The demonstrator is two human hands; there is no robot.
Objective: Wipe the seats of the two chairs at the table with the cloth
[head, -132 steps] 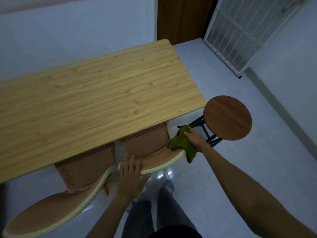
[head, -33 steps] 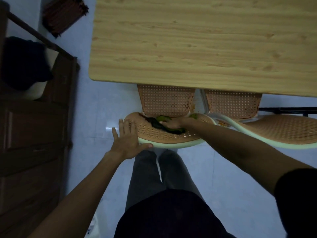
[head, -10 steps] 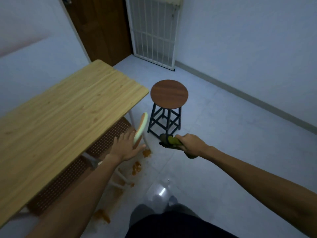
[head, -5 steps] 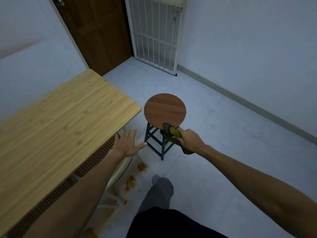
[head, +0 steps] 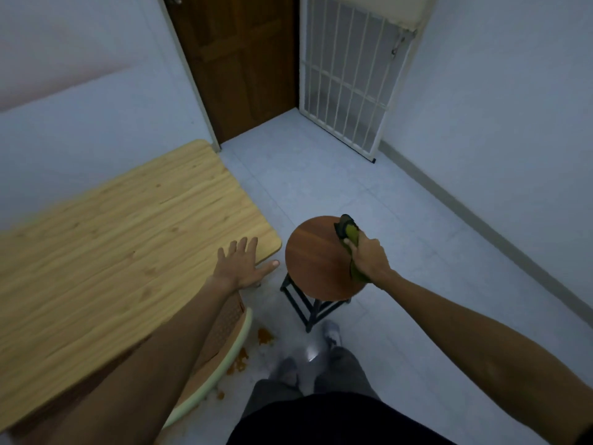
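My right hand [head: 368, 257] is shut on a bunched green cloth [head: 349, 233] and holds it over the right edge of a round brown stool [head: 314, 261]. My left hand [head: 241, 264] is open with fingers spread, over the near corner of the wooden table [head: 122, 252]. One orange mesh chair [head: 224, 329] with a pale rim is tucked under the table below my left forearm; only its back and rim show. The second chair is hidden.
The stool stands on a dark metal frame [head: 308, 308] just right of the table corner. Orange stains [head: 253, 348] mark the tiled floor by the chair. A brown door [head: 244, 59] and a white barred gate [head: 346, 78] stand at the far end. My feet [head: 308, 358] are close to the stool.
I have stepped toward the stool. My right hand has carried the cloth up over the stool's seat. My left hand has left the chair's rim and hovers open over the table corner.
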